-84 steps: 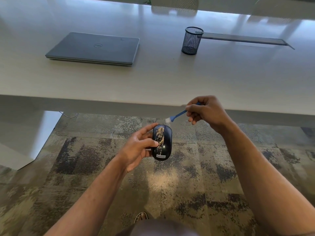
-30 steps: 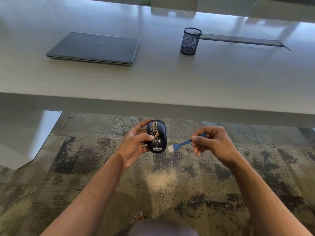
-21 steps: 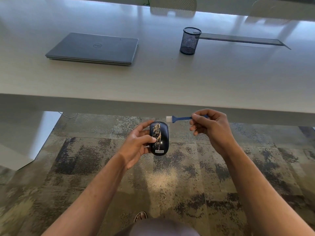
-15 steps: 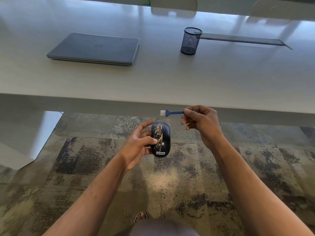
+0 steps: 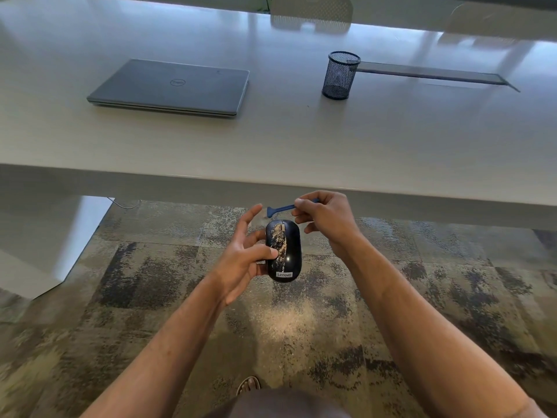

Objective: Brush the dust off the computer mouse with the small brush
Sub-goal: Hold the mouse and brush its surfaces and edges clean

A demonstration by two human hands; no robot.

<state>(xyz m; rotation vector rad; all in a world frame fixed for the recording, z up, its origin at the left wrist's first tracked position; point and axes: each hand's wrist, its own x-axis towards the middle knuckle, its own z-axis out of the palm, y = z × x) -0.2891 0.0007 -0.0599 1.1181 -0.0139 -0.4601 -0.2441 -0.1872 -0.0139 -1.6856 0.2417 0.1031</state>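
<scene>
A black computer mouse (image 5: 283,251) with a streak of tan dust down its top hangs in the air below the table edge, over the carpet. My left hand (image 5: 245,254) grips its left side, thumb across the top, index finger stretched up. My right hand (image 5: 327,217) pinches the handle of a small blue brush (image 5: 278,209). The brush lies almost level, its head pointing left just above the mouse's front end. The bristles are hard to make out and I cannot tell whether they touch the mouse.
A long pale table (image 5: 271,140) spans the view ahead. On it lie a closed grey laptop (image 5: 171,87) at the left and a black mesh pen cup (image 5: 340,75) right of centre. Patterned carpet (image 5: 301,321) with a dusty patch lies under the hands.
The brush swept down past the mouse's right side, then rose back above its front end. Now my right hand has moved left and lowered the brush head near the mouse's front.
</scene>
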